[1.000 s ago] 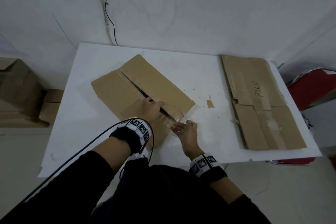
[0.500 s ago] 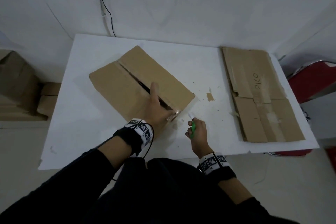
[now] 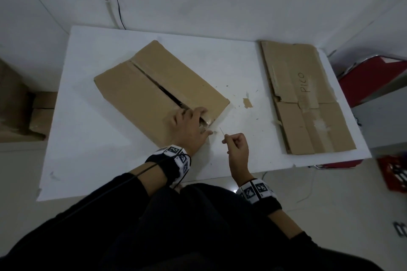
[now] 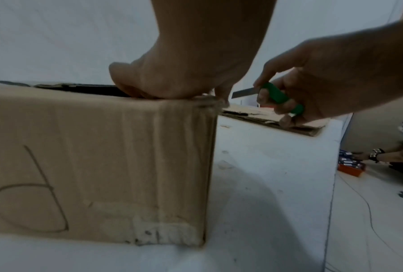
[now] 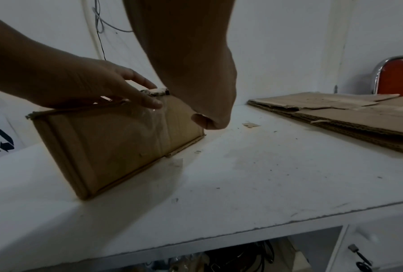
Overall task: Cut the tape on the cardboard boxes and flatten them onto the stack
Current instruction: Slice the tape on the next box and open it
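Cardboard box (image 3: 158,92): stands closed-sided on the white desk (image 3: 88,156), left of the desk's middle and turned at an angle to its edges; the two top flaps are parted along a dark slit down the centre seam.
Box near end: faces the desk's front edge; clear tape (image 5: 149,117) shines over this end face in the right wrist view, and the top corner there is frayed.
Box side: a pen mark shaped like a letter shows on the long side in the left wrist view.
Left hand (image 3: 190,127): rests on the near end of the box top, fingers curled over the edge of the slit and gripping the flap; thumb lies down against the end face.
Right hand (image 3: 236,146): held above the desk just right of the box's near corner, apart from the cardboard.
Right grip: fingers wrapped round a green-handled utility knife (image 4: 278,97); the blade sticks out toward the box corner without touching it.
Flattened stack (image 3: 306,97): lies along the desk's right edge, well apart from the box; "PICO" is written on the top sheet.
Cardboard scrap (image 3: 247,103): lies on the desk between box and stack, with small crumbs scattered near it.
Red chair (image 3: 374,79): stands beyond the desk's right edge.
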The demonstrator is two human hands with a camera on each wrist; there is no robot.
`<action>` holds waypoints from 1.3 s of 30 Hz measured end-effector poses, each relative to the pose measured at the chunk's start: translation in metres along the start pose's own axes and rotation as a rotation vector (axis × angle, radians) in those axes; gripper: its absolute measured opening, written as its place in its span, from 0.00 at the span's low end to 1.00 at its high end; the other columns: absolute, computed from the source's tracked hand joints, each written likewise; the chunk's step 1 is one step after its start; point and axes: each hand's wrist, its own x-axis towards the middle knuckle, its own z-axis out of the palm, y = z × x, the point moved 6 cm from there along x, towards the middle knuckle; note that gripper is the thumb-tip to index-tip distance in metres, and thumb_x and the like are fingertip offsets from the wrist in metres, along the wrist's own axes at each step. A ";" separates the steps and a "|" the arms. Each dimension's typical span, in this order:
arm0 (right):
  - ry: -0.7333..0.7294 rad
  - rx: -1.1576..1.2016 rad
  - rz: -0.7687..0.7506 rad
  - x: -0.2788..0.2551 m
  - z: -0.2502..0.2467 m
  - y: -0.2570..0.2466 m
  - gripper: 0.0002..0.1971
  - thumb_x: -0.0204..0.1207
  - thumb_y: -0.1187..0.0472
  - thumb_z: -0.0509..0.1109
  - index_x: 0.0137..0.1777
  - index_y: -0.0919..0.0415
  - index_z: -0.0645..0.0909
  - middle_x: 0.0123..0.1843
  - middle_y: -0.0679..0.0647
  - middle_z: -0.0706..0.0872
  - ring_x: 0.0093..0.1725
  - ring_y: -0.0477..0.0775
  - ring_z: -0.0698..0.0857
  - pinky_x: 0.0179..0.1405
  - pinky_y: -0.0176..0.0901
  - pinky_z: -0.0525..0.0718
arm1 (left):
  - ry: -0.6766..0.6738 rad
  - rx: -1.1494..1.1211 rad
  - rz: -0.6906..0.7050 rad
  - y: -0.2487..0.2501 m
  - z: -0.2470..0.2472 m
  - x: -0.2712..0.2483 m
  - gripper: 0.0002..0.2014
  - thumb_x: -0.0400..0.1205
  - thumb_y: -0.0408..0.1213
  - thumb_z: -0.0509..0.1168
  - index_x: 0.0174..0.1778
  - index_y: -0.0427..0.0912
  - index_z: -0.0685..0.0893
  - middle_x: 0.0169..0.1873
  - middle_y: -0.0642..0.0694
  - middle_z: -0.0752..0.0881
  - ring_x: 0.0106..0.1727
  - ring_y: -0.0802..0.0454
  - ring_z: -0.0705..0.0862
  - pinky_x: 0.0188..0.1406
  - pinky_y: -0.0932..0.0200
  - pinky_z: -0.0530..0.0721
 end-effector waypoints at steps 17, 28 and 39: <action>-0.215 -0.142 -0.181 -0.003 0.032 -0.032 0.16 0.79 0.65 0.71 0.36 0.67 0.67 0.29 0.47 0.70 0.31 0.43 0.66 0.31 0.31 0.67 | 0.024 0.075 -0.057 0.006 -0.007 -0.006 0.52 0.80 0.56 0.65 0.82 0.48 0.28 0.70 0.39 0.77 0.67 0.39 0.72 0.67 0.46 0.67; -0.181 -0.195 -0.226 0.001 0.037 -0.031 0.18 0.81 0.64 0.69 0.35 0.64 0.64 0.30 0.49 0.68 0.32 0.43 0.63 0.31 0.31 0.64 | 0.041 0.058 -0.054 0.005 -0.008 -0.006 0.49 0.82 0.52 0.64 0.83 0.47 0.31 0.68 0.39 0.79 0.69 0.40 0.71 0.67 0.46 0.68; -0.102 -0.264 -0.262 0.020 0.043 -0.029 0.21 0.84 0.60 0.67 0.33 0.46 0.61 0.31 0.43 0.69 0.33 0.42 0.67 0.34 0.35 0.66 | 0.038 0.076 -0.075 0.006 -0.006 -0.005 0.48 0.82 0.55 0.62 0.83 0.48 0.31 0.73 0.39 0.75 0.67 0.40 0.72 0.64 0.47 0.67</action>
